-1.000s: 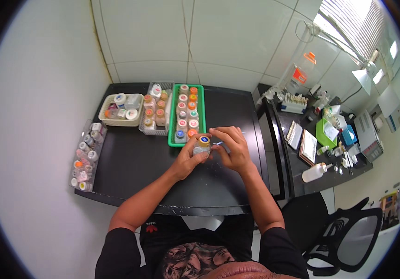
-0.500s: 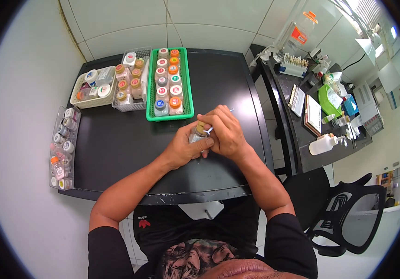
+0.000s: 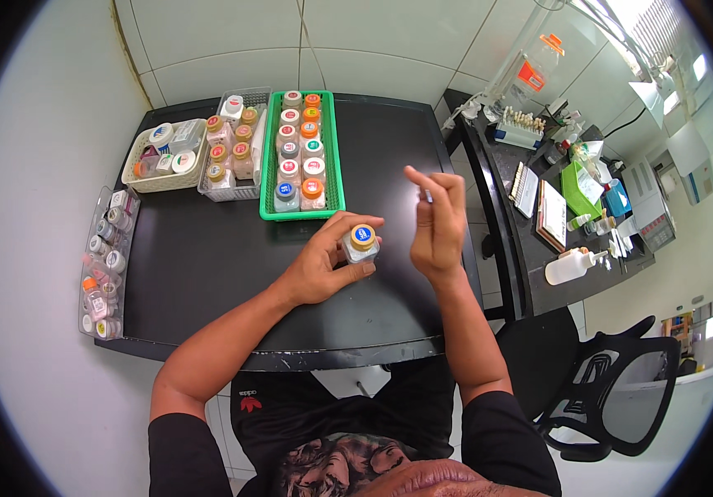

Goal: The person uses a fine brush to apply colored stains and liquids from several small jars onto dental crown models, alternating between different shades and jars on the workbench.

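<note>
Near the middle of the black table, my left hand (image 3: 323, 258) is closed around a small clear square jar (image 3: 361, 253). Its gold cap (image 3: 363, 237) has a blue round top and sits on the jar. Whether the jar's base rests on the table, I cannot tell. My right hand (image 3: 439, 219) is raised to the right of the jar, apart from it, with fingers bent together. A thin pale stick (image 3: 428, 196) pokes out between those fingers; most of it is hidden.
A green basket (image 3: 339, 166) of capped jars stands beyond my left hand. A grey basket (image 3: 232, 195), a cream basket (image 3: 154, 186) and a clear tray (image 3: 83, 290) hold more containers. The side desk at right bears a white squeeze bottle (image 3: 570, 267); a chair (image 3: 613, 398) stands below it.
My right hand has moved off the jar to the right, taking the thin stick with it. The jar's cap has come into full view, while my left hand keeps its hold.
</note>
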`<state>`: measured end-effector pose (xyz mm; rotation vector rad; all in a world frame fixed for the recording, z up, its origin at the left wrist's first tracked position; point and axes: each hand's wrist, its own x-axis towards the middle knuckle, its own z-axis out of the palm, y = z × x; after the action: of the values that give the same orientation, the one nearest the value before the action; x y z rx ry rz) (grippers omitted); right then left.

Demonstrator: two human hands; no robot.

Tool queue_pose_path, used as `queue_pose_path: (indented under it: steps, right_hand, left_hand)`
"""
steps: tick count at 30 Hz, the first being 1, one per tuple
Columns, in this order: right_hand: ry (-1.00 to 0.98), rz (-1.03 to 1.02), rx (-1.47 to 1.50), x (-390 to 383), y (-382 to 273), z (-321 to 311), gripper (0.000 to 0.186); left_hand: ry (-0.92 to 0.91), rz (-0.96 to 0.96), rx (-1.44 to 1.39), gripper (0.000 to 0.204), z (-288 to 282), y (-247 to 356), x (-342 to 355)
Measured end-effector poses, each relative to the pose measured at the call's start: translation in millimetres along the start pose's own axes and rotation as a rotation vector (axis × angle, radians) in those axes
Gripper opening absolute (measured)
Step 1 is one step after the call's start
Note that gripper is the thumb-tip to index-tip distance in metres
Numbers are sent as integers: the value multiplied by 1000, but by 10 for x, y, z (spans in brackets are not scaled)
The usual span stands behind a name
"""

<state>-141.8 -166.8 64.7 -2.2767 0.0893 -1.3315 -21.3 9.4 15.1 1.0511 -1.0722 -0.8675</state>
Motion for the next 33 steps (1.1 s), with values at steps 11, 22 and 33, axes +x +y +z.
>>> queue_pose_path:
  steps: [11,22,33]
  right_hand:
    - [-319,-222,152,38,-80,13,30]
    - [-246,-51,107,-97,6,72,17]
    - [70,-178,-14,-8,-56,-90,15]
  left_hand:
    - [41,3,-1,55,-10,-159,3]
    - [-60,56,409,61,73,-69,-1]
    - [151,61,301,66,12,-85,12]
